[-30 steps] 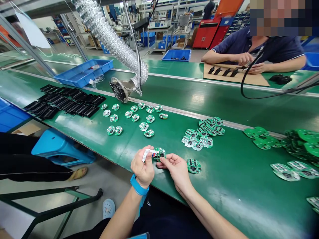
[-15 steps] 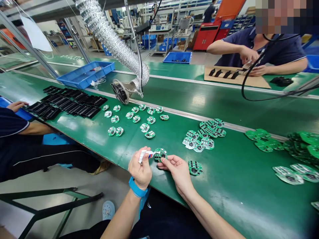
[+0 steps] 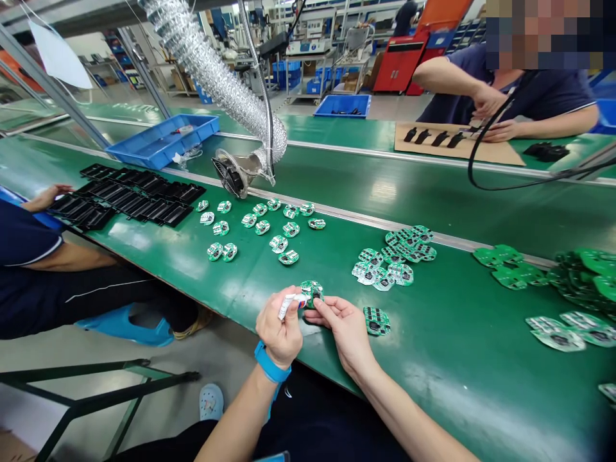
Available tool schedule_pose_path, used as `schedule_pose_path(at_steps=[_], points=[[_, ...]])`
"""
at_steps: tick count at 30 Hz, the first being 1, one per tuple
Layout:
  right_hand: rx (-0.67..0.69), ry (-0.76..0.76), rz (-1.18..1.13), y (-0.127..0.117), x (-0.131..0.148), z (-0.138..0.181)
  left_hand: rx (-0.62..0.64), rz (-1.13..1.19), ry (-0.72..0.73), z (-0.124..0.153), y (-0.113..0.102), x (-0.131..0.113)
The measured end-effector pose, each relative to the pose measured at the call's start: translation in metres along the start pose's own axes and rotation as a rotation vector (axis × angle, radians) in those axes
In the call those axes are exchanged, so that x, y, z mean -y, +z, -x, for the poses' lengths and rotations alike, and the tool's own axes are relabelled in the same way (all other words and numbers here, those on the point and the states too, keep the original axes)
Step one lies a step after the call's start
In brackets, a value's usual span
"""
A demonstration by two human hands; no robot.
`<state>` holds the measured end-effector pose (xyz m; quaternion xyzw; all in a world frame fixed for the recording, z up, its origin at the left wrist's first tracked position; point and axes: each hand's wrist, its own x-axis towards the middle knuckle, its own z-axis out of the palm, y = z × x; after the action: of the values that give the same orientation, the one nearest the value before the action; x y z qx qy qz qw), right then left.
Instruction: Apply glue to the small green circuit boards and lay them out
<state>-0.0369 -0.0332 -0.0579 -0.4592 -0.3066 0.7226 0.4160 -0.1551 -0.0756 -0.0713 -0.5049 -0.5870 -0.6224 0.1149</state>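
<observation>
My left hand (image 3: 279, 327), with a blue band at the wrist, is closed around a small white glue tube (image 3: 287, 307). The tube's nozzle end points right, at a green circuit board (image 3: 312, 292). Thumb and fingers of my right hand (image 3: 344, 327) pinch that board by its near right edge, just above the table. Whether the nozzle touches the board I cannot tell. Another circuit board (image 3: 376, 321) lies flat on the table right beside my right hand.
Several boards lie spread out (image 3: 262, 227) ahead to the left, and a board pile (image 3: 409, 245) sits ahead to the right. Black plastic frames (image 3: 129, 196) lie far left, near a blue tray (image 3: 163, 144). A fan-ended silver duct (image 3: 231, 174) hangs over the table. A co-worker (image 3: 510, 102) sits opposite.
My left hand and the tube have shifted slightly right, bringing the nozzle over the held board. The right hand keeps its pinch. At far left, another person's hand has moved toward the black frames.
</observation>
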Motion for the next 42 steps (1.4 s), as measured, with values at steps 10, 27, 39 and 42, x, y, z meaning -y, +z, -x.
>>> schedule_pose_path(at_steps=[10, 27, 39, 42], points=[[-0.001, -0.010, 0.007, 0.001, 0.000, 0.001, -0.001, -0.013, 0.033, 0.001, -0.002, 0.002], [-0.026, -0.038, 0.015, 0.001, -0.002, 0.001, -0.019, -0.076, 0.114, 0.000, -0.007, 0.013], [-0.042, -0.044, 0.028, -0.001, -0.002, -0.001, -0.255, 0.149, -0.408, -0.007, -0.010, 0.017], [-0.025, -0.044, 0.094, 0.005, -0.003, -0.004, -0.406, 0.236, -0.562, -0.028, -0.024, 0.027]])
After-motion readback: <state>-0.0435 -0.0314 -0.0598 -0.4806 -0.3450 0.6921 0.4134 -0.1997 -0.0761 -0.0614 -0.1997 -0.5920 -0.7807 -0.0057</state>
